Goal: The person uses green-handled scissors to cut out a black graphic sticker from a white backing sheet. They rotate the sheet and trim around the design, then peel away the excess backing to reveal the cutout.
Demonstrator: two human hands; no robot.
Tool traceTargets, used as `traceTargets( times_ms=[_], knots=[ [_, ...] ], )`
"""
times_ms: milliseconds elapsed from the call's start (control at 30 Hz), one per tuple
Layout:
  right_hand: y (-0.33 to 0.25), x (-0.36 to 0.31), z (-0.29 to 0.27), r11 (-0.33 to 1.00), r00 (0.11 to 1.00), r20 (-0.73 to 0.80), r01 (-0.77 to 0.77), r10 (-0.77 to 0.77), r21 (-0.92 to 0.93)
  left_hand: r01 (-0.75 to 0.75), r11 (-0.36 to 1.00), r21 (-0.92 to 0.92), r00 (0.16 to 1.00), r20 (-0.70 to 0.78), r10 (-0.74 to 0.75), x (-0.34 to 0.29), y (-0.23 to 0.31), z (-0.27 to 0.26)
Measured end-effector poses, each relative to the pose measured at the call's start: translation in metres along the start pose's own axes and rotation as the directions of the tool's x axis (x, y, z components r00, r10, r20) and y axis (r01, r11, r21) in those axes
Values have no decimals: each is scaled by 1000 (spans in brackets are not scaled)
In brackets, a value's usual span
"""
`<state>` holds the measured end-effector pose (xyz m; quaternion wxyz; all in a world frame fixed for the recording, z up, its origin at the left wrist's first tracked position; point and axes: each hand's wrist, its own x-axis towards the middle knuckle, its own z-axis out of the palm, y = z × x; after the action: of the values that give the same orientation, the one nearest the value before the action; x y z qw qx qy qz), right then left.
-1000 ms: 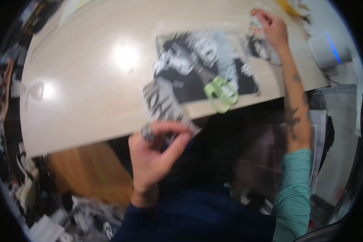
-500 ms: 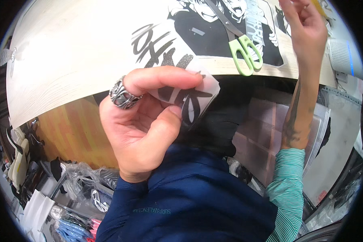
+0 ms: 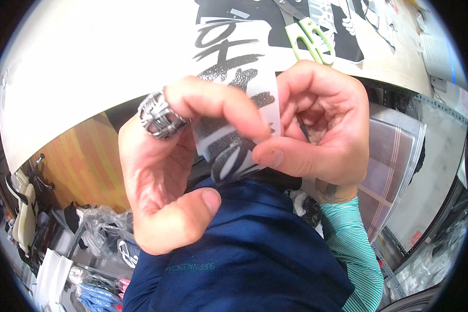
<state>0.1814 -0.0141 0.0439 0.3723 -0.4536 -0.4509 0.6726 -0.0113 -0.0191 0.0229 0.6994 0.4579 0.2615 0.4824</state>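
Note:
Between my hands stands a whitish, translucent printed film sheet [image 3: 269,67] with bold black brush-style lettering; its lower end curls toward me. My left hand [image 3: 166,161], with a chunky silver ring [image 3: 161,115], has its index finger bent across the front of the film. Its other fingers are partly hidden behind the film, and its thumb stands apart below. At the film's right edge my right hand [image 3: 325,122] pinches with thumb and index finger, the thumb in front. The two hands nearly meet at the left index fingertip.
Green-handled scissors [image 3: 309,41] lie on a black printed piece [image 3: 268,15] on the pale table [image 3: 114,62]. A white perforated device [image 3: 434,57] stands at the right. Plaid material [image 3: 387,166] lies below the table edge, and plastic-wrapped goods [image 3: 106,234] sit at lower left.
My right hand has come down from the far right table to the film's edge. My left thumb has let go of the film and moved away, and the film has turned more upright.

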Motion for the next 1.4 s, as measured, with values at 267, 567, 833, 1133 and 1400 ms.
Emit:
traceTargets(
  times_ms=[267,567,833,1133,1400],
  knots=[
    [10,-2,10,968,959,-134,250,-249,-14,-185,960,-212,973,-178,148,7,-3,20],
    [24,5,14,903,892,-144,428,-429,-45,-257,922,-289,951,-245,189,15,-26,14],
    [28,4,12,956,954,-129,283,-273,72,49,998,-33,943,-327,-57,11,-12,13],
    [35,8,26,930,931,-238,321,-276,177,-17,989,-146,942,-333,-33,9,-11,15],
    [35,6,35,894,953,-221,276,-207,354,-72,952,-298,962,-273,-13,7,-7,10]
  ],
)
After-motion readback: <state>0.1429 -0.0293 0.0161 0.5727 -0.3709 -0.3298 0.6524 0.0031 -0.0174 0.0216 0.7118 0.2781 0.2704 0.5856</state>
